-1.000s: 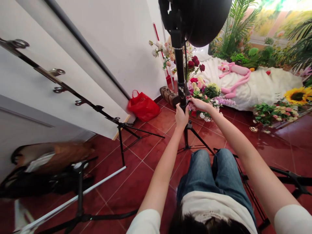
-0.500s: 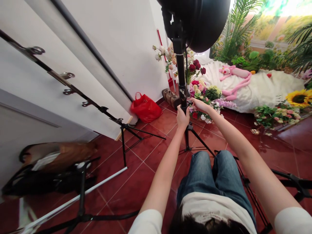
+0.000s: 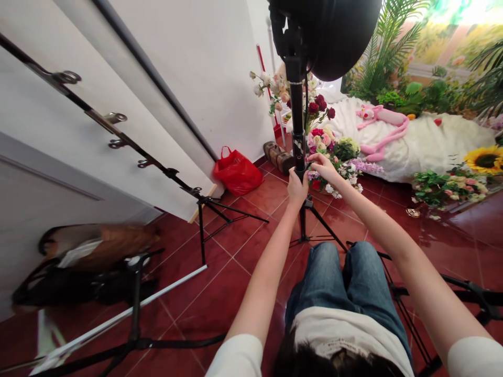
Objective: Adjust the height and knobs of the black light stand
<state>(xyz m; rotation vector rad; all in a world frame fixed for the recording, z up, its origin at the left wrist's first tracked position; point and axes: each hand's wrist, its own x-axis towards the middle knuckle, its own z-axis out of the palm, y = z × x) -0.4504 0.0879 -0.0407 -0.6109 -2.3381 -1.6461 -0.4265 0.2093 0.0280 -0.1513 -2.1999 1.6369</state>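
Observation:
A black light stand [image 3: 297, 112] rises in front of me, with a large black studio light [image 3: 334, 36] on top. My left hand [image 3: 297, 187] is wrapped round the stand's pole, low down at a collar. At the right side of that collar, my right hand [image 3: 325, 170] pinches what looks like the tightening knob, mostly hidden by the fingers. Below my hands the stand's legs [image 3: 320, 217] spread over the floor.
Left are another black stand with clamps [image 3: 113, 118], a red plastic bag [image 3: 238, 172], a brown bag [image 3: 118, 245] and a white pole [image 3: 168, 287] on red tiles. Right are flowers [image 3: 348, 149], a white cloth [image 3: 428, 144], a pink plush toy [image 3: 387, 118] and a sunflower [image 3: 485, 157].
The view has shifted slightly, and the light and pole now appear a little farther right and more upright. Both hands keep their places on the stand.

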